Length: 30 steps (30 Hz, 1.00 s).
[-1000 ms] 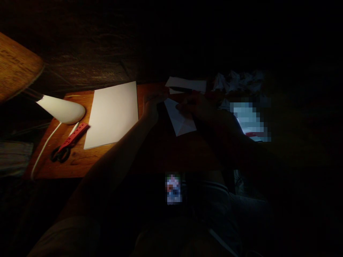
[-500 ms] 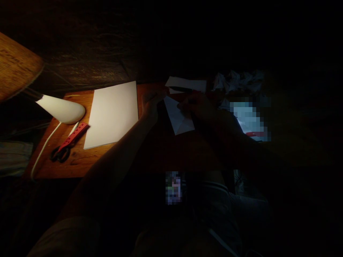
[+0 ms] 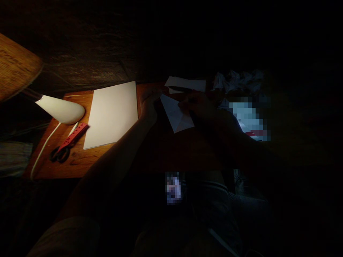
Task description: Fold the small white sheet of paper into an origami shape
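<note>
Between my hands is a small folded sheet of paper (image 3: 175, 116), pale and tapering to a point toward me, with crease lines near its lower end. My left hand (image 3: 149, 103) is closed at the paper's upper left corner. My right hand (image 3: 199, 105) pinches its right edge, with the fingers bent over it. Deep shadow hides most of the fingertips. Left of my left hand, a stack of white paper (image 3: 112, 114) lies in the lamp light. Behind both hands rest some cut paper strips (image 3: 187, 83) with a dark thin object across them.
A lamp with a white base (image 3: 63, 109) and wooden shade (image 3: 18, 67) stands at left on the wooden table (image 3: 80, 160). Red-and-black scissors (image 3: 68, 144) lie before it. Several folded paper pieces (image 3: 235, 81) sit back right, near a blurred bright screen (image 3: 250, 119).
The paper's upper left corner and my left hand have shifted slightly left. Its lower tip has risen a little, and more of its surface shows flat. My right hand stays nearly in place.
</note>
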Each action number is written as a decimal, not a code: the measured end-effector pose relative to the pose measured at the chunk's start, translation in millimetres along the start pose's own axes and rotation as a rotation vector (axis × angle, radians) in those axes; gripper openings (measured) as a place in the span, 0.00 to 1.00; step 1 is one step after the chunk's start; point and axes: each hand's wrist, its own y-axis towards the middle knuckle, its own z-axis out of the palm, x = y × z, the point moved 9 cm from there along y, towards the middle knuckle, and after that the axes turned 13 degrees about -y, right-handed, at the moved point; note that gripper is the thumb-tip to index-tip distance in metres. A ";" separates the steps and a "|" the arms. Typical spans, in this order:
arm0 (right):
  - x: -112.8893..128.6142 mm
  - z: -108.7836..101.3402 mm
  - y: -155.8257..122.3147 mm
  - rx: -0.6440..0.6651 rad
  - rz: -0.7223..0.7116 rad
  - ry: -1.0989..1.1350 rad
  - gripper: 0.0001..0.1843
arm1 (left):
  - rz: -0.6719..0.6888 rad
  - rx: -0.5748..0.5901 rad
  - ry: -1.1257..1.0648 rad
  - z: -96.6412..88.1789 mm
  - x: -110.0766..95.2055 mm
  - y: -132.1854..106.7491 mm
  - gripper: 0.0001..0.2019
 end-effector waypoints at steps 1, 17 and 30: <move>-0.1 0.1 -0.4 0.001 0.012 0.008 0.17 | -0.010 0.000 -0.003 0.5 0.2 -0.6 0.18; 4.9 -8.0 0.1 -0.076 -0.018 -0.071 0.19 | -0.006 -0.031 -0.041 -0.4 -5.6 -0.6 0.23; 1.9 -8.7 1.6 -0.085 -0.023 -0.065 0.18 | -0.030 -0.076 -0.040 -4.0 -2.9 2.1 0.20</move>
